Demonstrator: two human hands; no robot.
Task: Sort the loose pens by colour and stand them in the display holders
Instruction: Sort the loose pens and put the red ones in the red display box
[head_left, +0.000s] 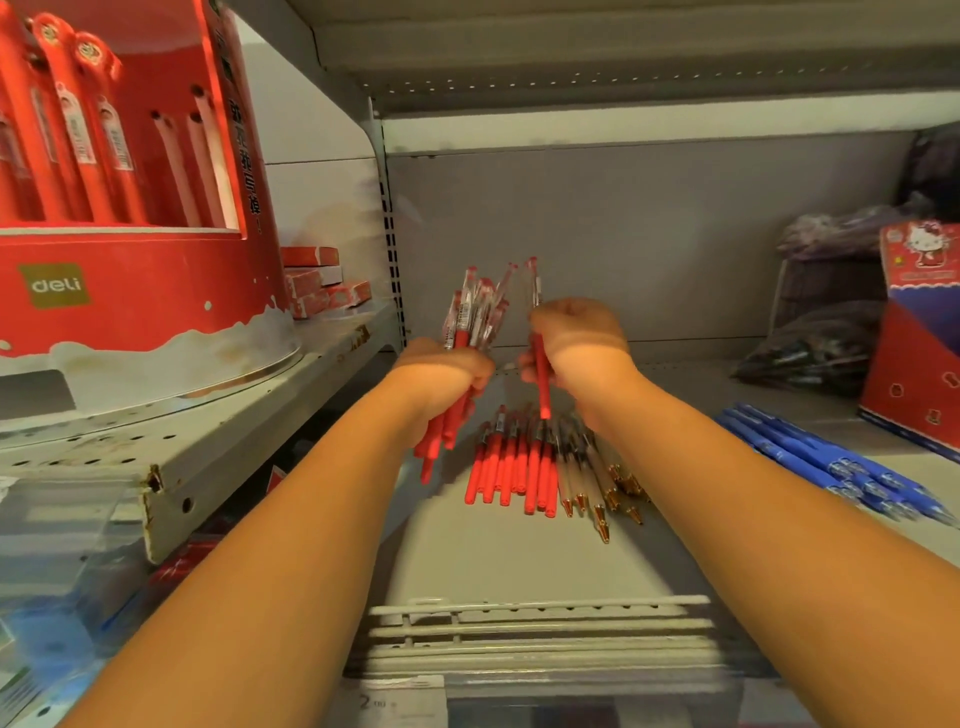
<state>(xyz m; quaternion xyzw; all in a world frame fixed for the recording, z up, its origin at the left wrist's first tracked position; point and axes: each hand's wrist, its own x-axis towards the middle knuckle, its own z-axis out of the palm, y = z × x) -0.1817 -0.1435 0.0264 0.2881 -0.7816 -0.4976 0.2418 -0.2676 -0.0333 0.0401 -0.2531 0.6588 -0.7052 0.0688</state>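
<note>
Head view showed the left hand (441, 375) fisted round upright red pens (470, 317) — one colour kept together — the right hand (576, 335) pinching another pen (542, 387).

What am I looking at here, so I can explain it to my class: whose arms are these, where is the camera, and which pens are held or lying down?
There is no machine here. These are a person's two bare arms, filmed by one wide-angle camera worn on the head. It looks forward and down into a shop shelf. The left hand grips a bundle of red pens, tips pointing down. The right hand holds a single red pen beside the bundle. On the shelf below lie a row of red pens, then clear pens with gold tips, and farther right some blue pens. At the upper left stands a red display holder.
</note>
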